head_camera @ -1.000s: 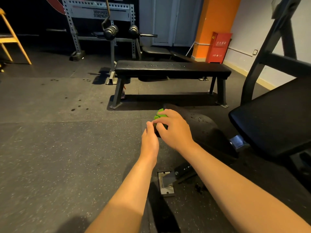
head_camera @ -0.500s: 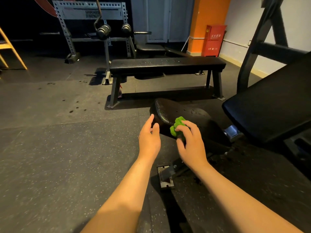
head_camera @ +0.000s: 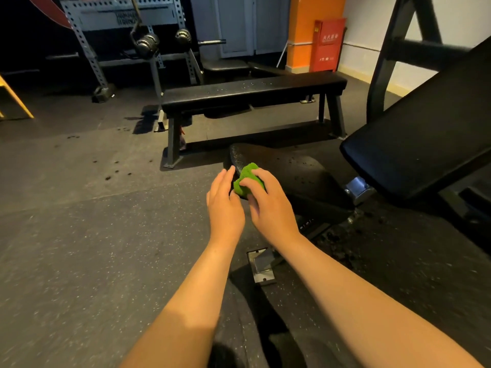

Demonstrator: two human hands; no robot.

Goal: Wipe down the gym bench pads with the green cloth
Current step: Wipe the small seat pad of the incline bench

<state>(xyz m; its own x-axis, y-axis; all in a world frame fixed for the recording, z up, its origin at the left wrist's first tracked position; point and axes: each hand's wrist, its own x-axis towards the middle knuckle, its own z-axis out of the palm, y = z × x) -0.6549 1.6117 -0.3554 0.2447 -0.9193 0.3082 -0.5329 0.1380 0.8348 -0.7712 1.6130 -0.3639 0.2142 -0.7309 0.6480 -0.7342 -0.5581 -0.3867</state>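
Droplets speckle the black seat pad (head_camera: 292,176) of the adjustable bench, and the green cloth (head_camera: 248,179) lies bunched on that pad's near-left end, close to its rounded edge. The right hand (head_camera: 271,205) grips the cloth from above, its fingers (head_camera: 252,185) curled over the wad and pressing it against the vinyl. The left hand (head_camera: 224,205) hovers just beside the cloth on its left, holding nothing, its fingers (head_camera: 225,179) straight and close together, tips level with the pad's edge; whether they touch the pad cannot be told. To the right, the inclined back pad (head_camera: 425,134) rises away from the seat, with a chrome hinge piece (head_camera: 358,188) showing in the gap between the two pads. Below the forearms, a metal foot plate (head_camera: 261,265) of the frame sits on the dark speckled rubber floor (head_camera: 93,248). Beyond the seat pad stands a flat bench (head_camera: 252,88) with a long black top, well apart from the hands. Farther back are a grey perforated rack (head_camera: 119,17), an orange pillar (head_camera: 305,30) and a red cabinet (head_camera: 328,45) standing against it, and at the far left edge part of a yellow frame (head_camera: 16,99).
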